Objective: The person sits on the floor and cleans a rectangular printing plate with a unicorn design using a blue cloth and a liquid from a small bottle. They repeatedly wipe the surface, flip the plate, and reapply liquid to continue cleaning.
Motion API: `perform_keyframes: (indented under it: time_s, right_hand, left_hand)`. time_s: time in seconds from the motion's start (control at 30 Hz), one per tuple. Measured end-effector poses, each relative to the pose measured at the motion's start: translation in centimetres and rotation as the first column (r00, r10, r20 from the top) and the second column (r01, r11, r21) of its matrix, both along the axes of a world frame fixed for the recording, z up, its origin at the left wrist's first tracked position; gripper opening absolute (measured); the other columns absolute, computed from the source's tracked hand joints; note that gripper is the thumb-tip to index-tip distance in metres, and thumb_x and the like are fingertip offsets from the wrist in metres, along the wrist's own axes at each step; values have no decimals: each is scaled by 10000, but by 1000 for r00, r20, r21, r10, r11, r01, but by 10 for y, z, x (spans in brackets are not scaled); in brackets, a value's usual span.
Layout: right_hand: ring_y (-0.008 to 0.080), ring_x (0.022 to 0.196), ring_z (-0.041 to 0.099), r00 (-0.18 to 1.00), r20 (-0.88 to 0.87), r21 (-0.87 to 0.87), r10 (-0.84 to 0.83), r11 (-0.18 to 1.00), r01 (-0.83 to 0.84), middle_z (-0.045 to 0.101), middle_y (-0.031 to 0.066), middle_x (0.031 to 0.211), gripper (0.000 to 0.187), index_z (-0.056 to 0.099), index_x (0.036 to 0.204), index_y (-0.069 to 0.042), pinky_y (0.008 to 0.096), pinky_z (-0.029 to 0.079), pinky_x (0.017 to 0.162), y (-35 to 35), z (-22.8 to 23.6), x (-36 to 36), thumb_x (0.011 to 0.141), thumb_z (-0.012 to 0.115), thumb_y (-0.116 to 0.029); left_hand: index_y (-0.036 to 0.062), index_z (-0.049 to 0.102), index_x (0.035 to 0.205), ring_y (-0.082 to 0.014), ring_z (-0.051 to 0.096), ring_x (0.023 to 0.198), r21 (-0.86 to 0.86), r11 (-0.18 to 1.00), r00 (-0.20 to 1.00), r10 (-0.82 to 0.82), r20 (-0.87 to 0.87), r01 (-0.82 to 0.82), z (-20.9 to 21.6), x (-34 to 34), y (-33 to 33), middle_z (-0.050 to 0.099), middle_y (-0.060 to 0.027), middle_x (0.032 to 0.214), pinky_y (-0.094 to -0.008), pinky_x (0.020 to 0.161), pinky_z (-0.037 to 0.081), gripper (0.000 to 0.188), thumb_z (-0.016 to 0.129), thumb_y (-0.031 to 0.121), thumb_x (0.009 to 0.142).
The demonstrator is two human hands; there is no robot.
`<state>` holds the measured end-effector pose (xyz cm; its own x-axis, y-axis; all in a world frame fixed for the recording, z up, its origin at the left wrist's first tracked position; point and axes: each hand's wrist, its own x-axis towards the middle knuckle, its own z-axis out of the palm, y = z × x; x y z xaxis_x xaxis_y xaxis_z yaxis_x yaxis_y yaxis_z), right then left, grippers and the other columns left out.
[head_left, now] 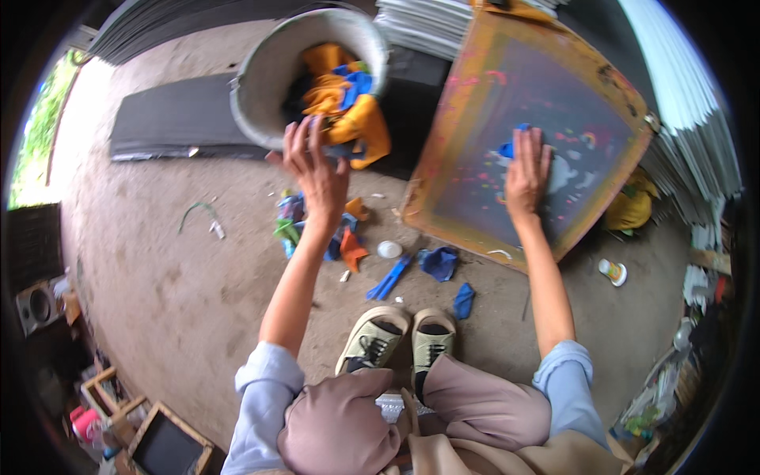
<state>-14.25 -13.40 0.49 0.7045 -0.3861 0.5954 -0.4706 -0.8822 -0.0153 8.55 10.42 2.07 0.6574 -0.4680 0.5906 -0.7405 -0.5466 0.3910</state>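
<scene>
My left hand hovers with spread fingers near the rim of a grey bucket, holding nothing that I can see. Orange cloth hangs over the bucket's near side, with blue and dark cloth bunched inside. On the right, a screen printing frame leans at a tilt, its mesh specked with pink, white and orange paint. My right hand presses a small blue rag against that mesh; most of the rag is hidden under the fingers.
Coloured cloth scraps, a white lid, a blue strip-like tool and blue rags lie before my shoes. A small white cup lies right. Black sheets and stacked white sheets flank the workspace.
</scene>
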Motion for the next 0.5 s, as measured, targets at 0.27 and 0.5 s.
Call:
perform_keyframes:
  time_s: [0.27, 0.5]
  right_hand:
    - [266, 1361, 307, 990, -127, -95, 55, 993, -67, 431, 14, 1411, 485, 514, 1292, -52, 593, 166, 1087, -21, 34, 2, 810, 529, -2]
    - [235, 1375, 279, 974, -207, -99, 92, 988, -115, 405, -6, 1430, 447, 523, 1286, -71, 627, 142, 1081, -26, 40, 9, 841, 504, -24]
  left_hand:
    - [125, 356, 1376, -301, 234, 1367, 96, 919, 923, -373, -98, 382, -14, -62, -10, 336, -94, 1403, -562, 1118, 57, 780, 712, 38, 688]
    - [14, 208, 1435, -268, 174, 1405, 329, 674, 749, -568, -342, 661, -28, -80, -28, 188, -136, 1510, -495, 1124, 166, 869, 627, 66, 675]
